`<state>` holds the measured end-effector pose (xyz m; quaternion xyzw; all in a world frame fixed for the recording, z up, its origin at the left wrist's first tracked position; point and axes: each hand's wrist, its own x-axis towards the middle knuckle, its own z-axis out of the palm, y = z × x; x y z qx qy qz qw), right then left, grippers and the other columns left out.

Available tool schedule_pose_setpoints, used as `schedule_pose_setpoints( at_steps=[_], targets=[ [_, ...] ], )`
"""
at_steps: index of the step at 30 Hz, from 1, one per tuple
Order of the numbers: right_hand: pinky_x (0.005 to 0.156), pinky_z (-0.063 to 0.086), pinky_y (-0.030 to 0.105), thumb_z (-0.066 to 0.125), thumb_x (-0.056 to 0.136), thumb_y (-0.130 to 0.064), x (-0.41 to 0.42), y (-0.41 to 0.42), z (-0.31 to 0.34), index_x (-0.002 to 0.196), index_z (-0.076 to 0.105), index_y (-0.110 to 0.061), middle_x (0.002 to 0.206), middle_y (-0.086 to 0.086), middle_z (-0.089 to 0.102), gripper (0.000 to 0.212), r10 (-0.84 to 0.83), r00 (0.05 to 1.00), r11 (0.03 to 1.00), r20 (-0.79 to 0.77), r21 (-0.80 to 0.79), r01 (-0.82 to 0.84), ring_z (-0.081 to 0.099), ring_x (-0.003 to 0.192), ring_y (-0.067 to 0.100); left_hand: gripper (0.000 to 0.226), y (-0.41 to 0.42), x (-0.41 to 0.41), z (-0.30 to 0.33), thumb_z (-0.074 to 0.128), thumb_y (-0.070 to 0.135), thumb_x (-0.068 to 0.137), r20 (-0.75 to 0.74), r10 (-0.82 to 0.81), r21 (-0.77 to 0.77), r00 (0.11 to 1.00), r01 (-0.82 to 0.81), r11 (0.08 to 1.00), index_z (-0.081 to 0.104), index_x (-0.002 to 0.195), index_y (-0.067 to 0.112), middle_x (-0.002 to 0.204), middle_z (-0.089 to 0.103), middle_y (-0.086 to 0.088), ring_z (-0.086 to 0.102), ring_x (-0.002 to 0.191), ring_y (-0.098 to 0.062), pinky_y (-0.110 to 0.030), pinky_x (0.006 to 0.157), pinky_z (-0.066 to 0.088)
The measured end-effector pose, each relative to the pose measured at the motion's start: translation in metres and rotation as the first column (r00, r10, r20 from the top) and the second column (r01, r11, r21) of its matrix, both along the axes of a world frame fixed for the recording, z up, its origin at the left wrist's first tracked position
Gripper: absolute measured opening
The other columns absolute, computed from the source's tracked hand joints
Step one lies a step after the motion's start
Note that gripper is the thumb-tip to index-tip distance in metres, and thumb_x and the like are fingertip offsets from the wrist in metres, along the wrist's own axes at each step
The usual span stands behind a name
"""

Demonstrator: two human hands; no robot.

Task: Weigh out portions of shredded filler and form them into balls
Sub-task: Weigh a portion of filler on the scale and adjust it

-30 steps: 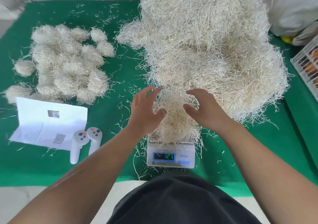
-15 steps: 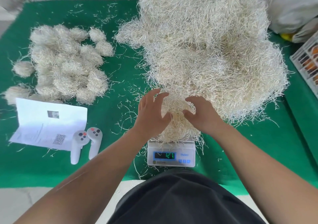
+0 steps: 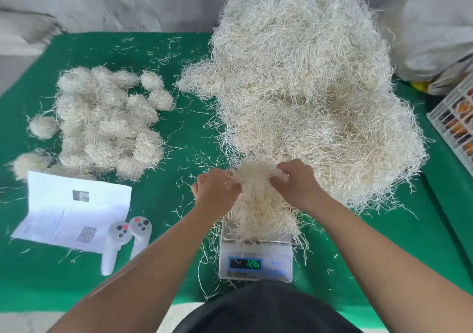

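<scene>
A small white digital scale (image 3: 255, 261) stands at the near edge of the green mat, its display lit with green digits. On its pan sits a portion of pale shredded filler (image 3: 258, 204). My left hand (image 3: 215, 191) and my right hand (image 3: 294, 181) grip the top of that portion from either side, fingers curled into the strands. Behind them rises a big heap of loose filler (image 3: 302, 84). Several finished filler balls (image 3: 107, 122) lie piled at the left of the mat.
A white printed sheet (image 3: 71, 209) lies at the near left, with two white handheld controllers (image 3: 125, 240) beside it. A white crate (image 3: 458, 122) with orange contents sits at the right edge, a grey sack (image 3: 440, 25) behind it. Loose strands litter the green mat (image 3: 179, 153).
Both hands went from spread open over the portion to closed on its top, gathering the strands between them. The view has tilted slightly.
</scene>
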<state>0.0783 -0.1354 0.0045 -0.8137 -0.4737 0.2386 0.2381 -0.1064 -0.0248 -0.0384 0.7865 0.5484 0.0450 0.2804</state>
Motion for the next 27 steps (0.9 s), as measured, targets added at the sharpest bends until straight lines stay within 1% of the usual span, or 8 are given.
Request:
schedule_pose_setpoints(
  at_steps=[4,6,9,16,18,21,23,27],
  targets=[
    [0.073,0.042,0.024,0.064,0.101,-0.039,0.013,-0.007,0.029,0.11,0.074,-0.023,0.105,-0.009,0.067,0.021,-0.046,0.964,0.995,-0.263,0.073,0.067,0.063,0.091,0.01,0.042,0.011,-0.011,0.011,0.059,0.04,0.099,0.19,0.024,-0.097,0.982,-0.006,0.995,0.057,0.134,0.016,0.096,0.07,-0.002,0.06,0.073,-0.013,-0.04,0.081,0.054],
    [0.083,0.044,0.025,0.068,0.098,-0.04,0.021,-0.007,0.038,0.118,0.073,-0.028,0.114,-0.021,0.07,0.024,-0.119,0.885,0.974,-0.45,0.119,0.191,0.065,0.095,0.003,0.038,0.016,-0.019,0.007,0.059,0.035,0.102,0.37,0.094,-0.232,0.924,-0.006,0.973,0.057,0.129,0.009,0.078,0.067,-0.006,0.044,0.046,-0.004,-0.025,0.044,0.044],
    [0.099,0.037,0.033,0.073,0.093,-0.043,0.031,-0.004,0.044,0.143,0.059,-0.021,0.142,-0.011,0.057,0.056,-0.186,0.77,0.939,-0.611,0.121,0.323,0.057,0.12,0.012,0.038,0.02,-0.031,0.004,0.061,0.042,0.101,0.448,0.124,-0.233,0.885,-0.018,0.972,0.055,0.123,0.012,0.074,0.06,0.005,0.036,0.04,0.0,-0.018,0.039,0.036],
    [0.09,0.045,0.036,0.078,0.084,-0.038,0.036,0.005,0.055,0.09,0.074,-0.018,0.096,-0.007,0.072,0.021,-0.166,0.678,0.923,-0.716,0.129,0.362,0.063,0.101,0.02,0.062,0.018,-0.043,-0.012,0.058,0.041,0.102,0.345,0.106,-0.255,0.933,-0.015,0.967,0.04,0.154,0.013,0.142,0.061,-0.006,0.07,0.087,-0.018,-0.033,0.078,0.058],
    [0.104,0.046,0.045,0.075,0.088,-0.039,0.032,0.006,0.054,0.109,0.073,-0.01,0.117,0.008,0.073,0.036,-0.167,0.665,0.918,-0.728,0.131,0.374,0.062,0.118,0.034,0.043,0.021,-0.042,-0.012,0.061,0.03,0.103,0.37,0.208,-0.338,0.906,-0.077,0.938,0.053,0.142,0.017,0.135,0.066,-0.009,0.071,0.1,-0.027,-0.039,0.086,0.057],
    [0.102,0.04,0.036,0.07,0.093,-0.041,0.026,0.008,0.058,0.152,0.048,-0.015,0.143,0.002,0.06,0.068,-0.176,0.635,0.91,-0.752,0.123,0.397,0.056,0.132,0.028,0.028,0.015,-0.037,0.004,0.056,0.017,0.1,0.616,0.468,-0.514,0.634,-0.126,0.848,0.063,0.125,0.027,0.127,0.068,0.01,0.065,0.111,-0.018,-0.029,0.093,0.046],
    [0.094,0.04,0.032,0.069,0.095,-0.045,0.02,0.007,0.066,0.157,0.042,-0.021,0.147,-0.005,0.055,0.072,-0.14,0.703,0.924,-0.697,0.163,0.346,0.057,0.127,0.021,0.043,0.005,-0.035,0.014,0.057,0.034,0.092,0.766,0.327,-0.336,0.554,-0.09,0.938,0.055,0.135,0.03,0.128,0.061,0.025,0.055,0.127,-0.008,-0.025,0.097,0.041],
    [0.095,0.042,0.031,0.069,0.09,-0.056,0.009,0.009,0.095,0.155,0.045,-0.028,0.158,-0.008,0.045,0.075,-0.068,0.793,0.931,-0.605,0.247,0.268,0.056,0.123,0.01,0.084,-0.012,-0.012,0.027,0.072,0.069,0.079,0.679,-0.071,0.022,0.73,0.076,0.997,0.032,0.149,0.046,0.151,0.035,0.028,0.031,0.143,0.006,-0.022,0.115,0.024]
  ],
)
